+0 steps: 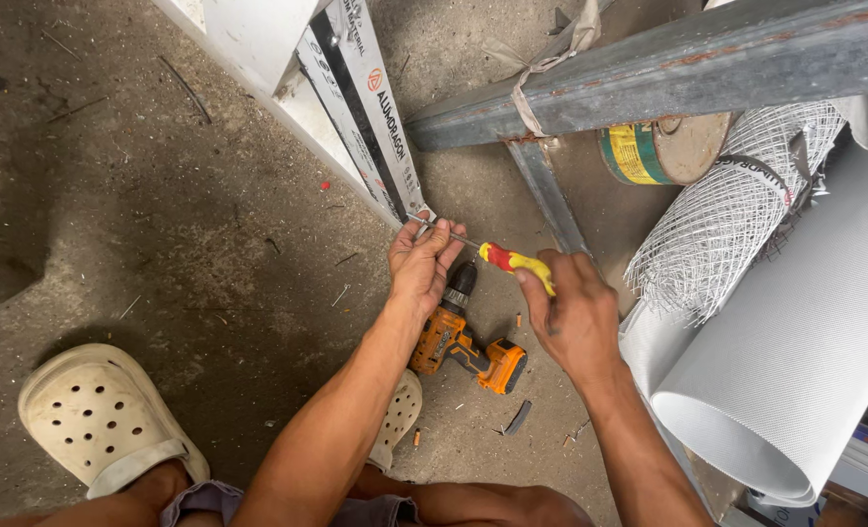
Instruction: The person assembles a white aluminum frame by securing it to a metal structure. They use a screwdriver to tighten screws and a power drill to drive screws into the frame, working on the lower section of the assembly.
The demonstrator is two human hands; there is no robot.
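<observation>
My right hand [573, 314] grips the red and yellow handle of a screwdriver [512, 260]. Its thin metal shaft runs left to the lower end of a white and black aluminium profile [361, 102] that leans down onto the concrete floor. My left hand [420, 261] pinches the shaft tip against that profile end. Just below both hands, an orange and black cordless drill [465, 349] lies on the floor.
A grey steel frame [668, 68] crosses the top right, tied with a cloth strip. A roll of wire mesh [737, 210], a large white mesh roll [805, 351] and a tin can [654, 151] sit at right. My cream clog [97, 415] is at lower left.
</observation>
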